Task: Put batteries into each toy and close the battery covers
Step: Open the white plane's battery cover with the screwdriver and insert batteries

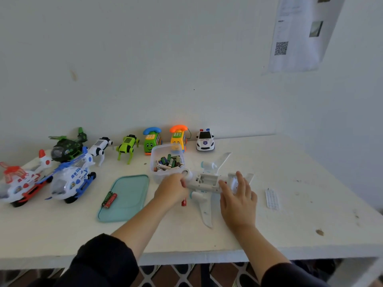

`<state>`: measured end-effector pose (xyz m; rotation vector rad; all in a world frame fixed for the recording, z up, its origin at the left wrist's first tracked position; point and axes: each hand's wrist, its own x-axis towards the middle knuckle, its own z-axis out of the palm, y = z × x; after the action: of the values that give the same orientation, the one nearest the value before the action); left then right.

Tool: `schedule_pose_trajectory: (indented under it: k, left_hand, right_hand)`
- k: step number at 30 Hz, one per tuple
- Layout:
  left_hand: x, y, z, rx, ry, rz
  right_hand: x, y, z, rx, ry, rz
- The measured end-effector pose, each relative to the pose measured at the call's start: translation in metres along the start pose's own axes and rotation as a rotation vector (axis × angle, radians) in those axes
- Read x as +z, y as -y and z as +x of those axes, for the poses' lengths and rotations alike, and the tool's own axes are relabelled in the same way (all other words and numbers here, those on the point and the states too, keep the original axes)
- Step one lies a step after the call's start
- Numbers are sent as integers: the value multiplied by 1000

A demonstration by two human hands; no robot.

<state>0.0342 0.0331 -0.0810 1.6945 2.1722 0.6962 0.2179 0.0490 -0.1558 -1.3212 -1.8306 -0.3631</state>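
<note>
A white toy airplane [205, 183] lies belly-up in the middle of the white table [290, 204], its empty battery compartment [207, 179] uncovered. My left hand [173, 190] grips the plane's nose end. My right hand [238, 199] rests with straight fingers on the tail end. A red battery [183, 202] peeks out below my left hand. Just behind the plane, a clear tub [166, 162] holds several batteries. Two batteries [109, 199], one green and one red, lie on the teal lid [126, 197]. A small ribbed white piece [272, 199] lies on the table right of the plane.
Toys line the back and left: a red-white helicopter [18, 183], blue-white helicopter [72, 179], green-black helicopter [68, 146], white robot dog [100, 148], green robot dog [127, 148], two toy phones [152, 140], a police car [204, 139]. The table's front edge is near my arms.
</note>
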Motion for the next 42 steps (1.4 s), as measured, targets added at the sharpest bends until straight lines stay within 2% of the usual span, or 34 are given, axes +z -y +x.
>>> schedule_pose_trajectory:
  k: [2,5,7,9,11,14,15,17,21,27,30,32,36,39,42]
  left_hand:
    - [8,9,0,-30,105,206]
    - [11,17,4,-52,122,220]
    - [1,20,5,-20,32,147]
    - [-19,29,9,-39,-162,134]
    - [-43,49,16,-179,-268,246]
    - [-69,92,18,-492,-156,467]
    - [-70,106,18,-557,-105,486]
    - [-64,123,14,-572,-83,495]
    - [-54,126,13,-551,-136,444]
    - [-56,103,15,-559,-95,250]
    - [-58,99,16,-597,-165,80]
    - [-61,91,17,-556,-262,-5]
    - [-47,35,13,-229,-390,-302]
    - [-21,-6,5,-24,-334,-480]
    - [7,-31,3,65,-300,-429]
  right_hand:
    - [-2,1,1,-2,9,-12]
    - [-2,2,2,-13,11,-37]
    - [-1,1,2,-3,22,-27]
    - [-3,1,2,7,46,-24]
    - [-3,2,3,15,67,-40]
    - [-3,2,2,14,70,-40]
    - [-2,1,2,15,68,-39]
    - [-2,2,1,16,64,-36]
    - [-1,2,2,-1,47,-32]
    - [-1,2,0,2,32,-24]
    - [-3,2,0,5,40,-25]
    - [-3,3,0,8,45,-27]
    - [-2,2,1,18,62,-35]
    - [-3,3,1,20,63,-37]
    - [-4,3,1,18,66,-40]
